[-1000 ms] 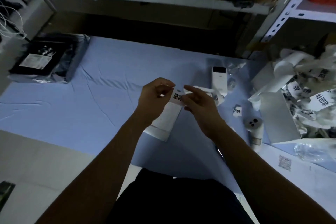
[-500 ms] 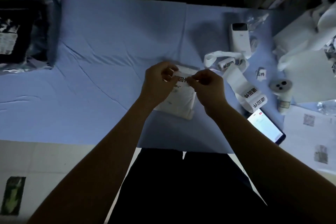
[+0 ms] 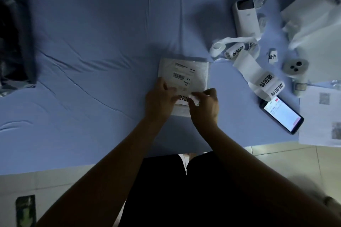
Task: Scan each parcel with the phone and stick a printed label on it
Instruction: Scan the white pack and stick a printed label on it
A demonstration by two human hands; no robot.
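A flat white parcel [image 3: 184, 72] with a barcode label lies on the blue sheet [image 3: 92, 42] in the middle. At its near edge a printed label [image 3: 182, 98] with black characters sits between my hands. My left hand [image 3: 158, 101] pins the label's left end against the parcel with its fingertips. My right hand [image 3: 204, 105] pinches the label's right end, where a crumpled white bit shows. The phone [image 3: 281, 114] lies screen up and lit to the right, touched by neither hand.
A white label printer [image 3: 244, 18] stands at the back right, and its curled strip of printed labels [image 3: 262, 79] runs toward the phone. A small white device [image 3: 295, 68] and sheets with printed codes [image 3: 321, 116] lie further right. A dark parcel [image 3: 13, 42] sits at the far left.
The parcel, held up in both hands a second ago, now lies flat on the sheet. My hands have brought the label down onto its near edge. The view has tilted downward.
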